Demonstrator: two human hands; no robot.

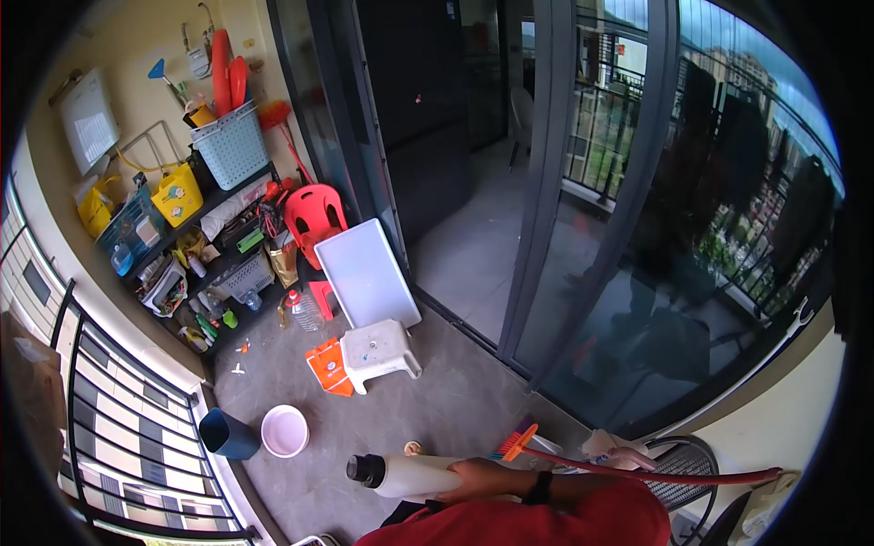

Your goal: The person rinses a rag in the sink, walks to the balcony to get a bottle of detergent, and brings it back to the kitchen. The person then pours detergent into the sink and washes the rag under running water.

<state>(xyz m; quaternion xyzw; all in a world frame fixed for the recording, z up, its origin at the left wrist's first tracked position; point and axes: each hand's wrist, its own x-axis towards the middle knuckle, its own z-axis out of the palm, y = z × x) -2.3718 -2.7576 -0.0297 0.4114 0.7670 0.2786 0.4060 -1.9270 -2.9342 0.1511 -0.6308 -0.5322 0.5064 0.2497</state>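
My right hand [475,479], with a black band on its wrist, is wrapped around a white bottle [414,477] with a black cap [366,470]. The bottle lies nearly sideways, its cap pointing left, in front of my red clothing [537,528]. Just beyond the bottle is a small tan thing [412,448] that I cannot make out. Near the right forearm, a broom [519,442] shows an orange head, bluish bristles and a long red handle stretching right. My left hand does not show.
A white stool [378,350], an orange bag [330,367], a pink basin [285,431] and a dark blue bin [228,434] stand on the floor. Loaded shelves [196,223] line the far wall. A railing [137,455] runs left, glass doors [601,300] right, with a chair [683,469] nearby.
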